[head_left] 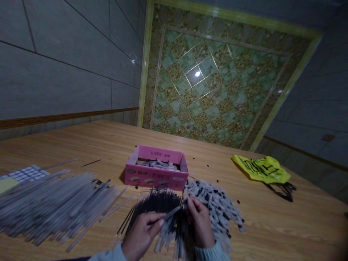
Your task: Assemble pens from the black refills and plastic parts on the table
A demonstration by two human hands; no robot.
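Basically, thin tube (173, 211) sits over the dark rods (152, 201), toward the near edge of the table (274, 221), around mid-width. Looks light, probably plastic — fairly stiff lengthwise, likely a bit slick, could kink or crush if squeezed hard. Best hold should be a gentle fingertip pinch on the shaft. Left hand (145, 232): nearly closed, thumb and fingers pinching the tube by one end. Right hand (200, 222): fingers curled, tips close by the tube's other end — dark blur there, can't tell if they grip anything. Pink box (156, 179) stands past the rods, nearer the far edge; white pieces (221, 206) heaped by the right hand, clear tubes (51, 206) spread toward the left edge, yellow bag (261, 169) toward the right.
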